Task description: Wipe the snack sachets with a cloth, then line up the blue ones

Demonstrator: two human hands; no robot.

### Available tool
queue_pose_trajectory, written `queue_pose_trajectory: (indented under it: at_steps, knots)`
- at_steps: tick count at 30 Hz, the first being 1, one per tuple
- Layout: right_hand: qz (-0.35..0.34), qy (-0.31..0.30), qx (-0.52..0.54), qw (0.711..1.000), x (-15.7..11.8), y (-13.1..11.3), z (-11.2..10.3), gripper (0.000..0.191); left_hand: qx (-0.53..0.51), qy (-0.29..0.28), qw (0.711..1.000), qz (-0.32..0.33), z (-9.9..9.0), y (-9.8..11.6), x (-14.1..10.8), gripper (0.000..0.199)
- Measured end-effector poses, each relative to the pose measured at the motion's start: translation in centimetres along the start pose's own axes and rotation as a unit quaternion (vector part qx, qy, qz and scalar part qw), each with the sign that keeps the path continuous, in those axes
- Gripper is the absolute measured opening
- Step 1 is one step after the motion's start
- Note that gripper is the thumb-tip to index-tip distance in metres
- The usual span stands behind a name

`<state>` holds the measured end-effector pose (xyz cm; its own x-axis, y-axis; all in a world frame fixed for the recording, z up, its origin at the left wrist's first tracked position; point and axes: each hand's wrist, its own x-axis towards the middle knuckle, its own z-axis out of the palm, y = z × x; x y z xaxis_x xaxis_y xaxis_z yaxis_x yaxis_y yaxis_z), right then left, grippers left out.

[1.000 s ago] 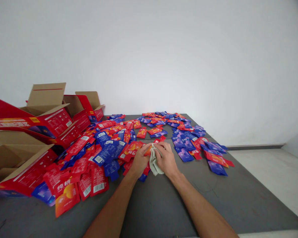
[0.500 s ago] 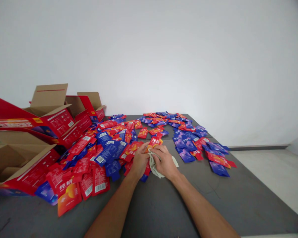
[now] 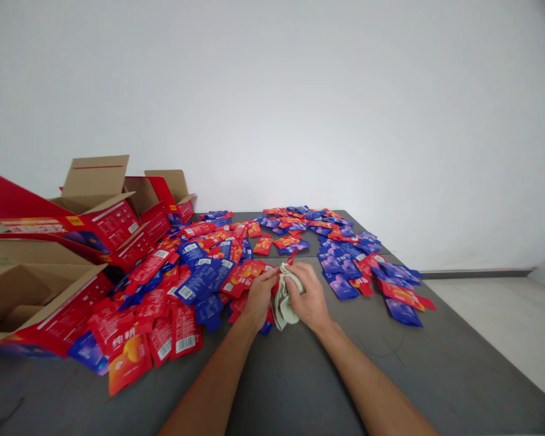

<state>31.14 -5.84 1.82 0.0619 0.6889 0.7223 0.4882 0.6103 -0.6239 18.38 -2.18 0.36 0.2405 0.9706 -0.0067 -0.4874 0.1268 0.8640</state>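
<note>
In the head view, my left hand is closed on the edge of a red pouch. Only a small red tip of that pouch shows above the fingers. A pale green cloth is bunched in my right hand, pressed over the pouch and hanging down between both hands. Just left of my left hand lies a dense heap of red and blue pouches, some with barcodes facing up. Red and orange pouches lie nearest to its fingertips.
Open red cardboard boxes stand along the left side. More red and blue pouches are spread at the right and along the far end of the dark grey table. A white wall rises behind.
The cloth has come up over the pouch, whose printed front showed before and is now mostly covered. My right hand has turned and gathered the cloth closer to my left hand.
</note>
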Motion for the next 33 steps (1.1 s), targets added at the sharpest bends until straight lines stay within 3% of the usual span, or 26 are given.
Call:
queue_pose_trajectory:
  at_steps: [8, 11, 17, 21, 24, 28, 31, 33]
  knots:
    - [-0.007, -0.041, -0.026, 0.999, -0.4, 0.8, 0.8, 0.028, -0.11, 0.01, 0.994, -0.001, 1.2, 0.0, -0.2, 0.029]
    - [0.011, -0.011, -0.066, 0.998, -0.1, 1.2, 0.3, 0.029, -0.099, -0.003, 0.995, -0.008, 1.1, 0.6, -0.6, 0.032]
    - [0.041, 0.057, -0.121, 0.99, 0.5, 2.1, -0.8, 0.029, -0.061, -0.086, 0.994, -0.021, 1.3, 0.7, -1.1, 0.036]
    - [0.007, 0.001, -0.089, 0.996, 0.0, 1.7, 0.1, 0.029, -0.04, -0.027, 0.999, 0.02, 1.2, 0.2, -0.6, 0.034]
    - [-0.026, -0.077, -0.056, 0.995, -0.4, 1.0, 0.7, 0.029, 0.07, 0.026, 0.995, 0.067, 0.5, 0.4, -0.2, 0.034]
    - [-0.029, -0.11, -0.056, 0.992, -0.4, 0.7, 0.4, 0.029, 0.316, 0.057, 0.936, 0.144, -0.1, 1.5, -0.3, 0.035]
    - [-0.015, -0.091, -0.075, 0.993, -0.2, 0.9, 0.1, 0.028, 0.472, 0.089, 0.859, 0.178, -0.2, 2.7, -0.9, 0.041]
    - [-0.017, -0.091, -0.082, 0.992, -0.2, 1.0, 0.0, 0.028, 0.574, 0.121, 0.79, 0.178, -0.5, 3.4, -1.5, 0.043]
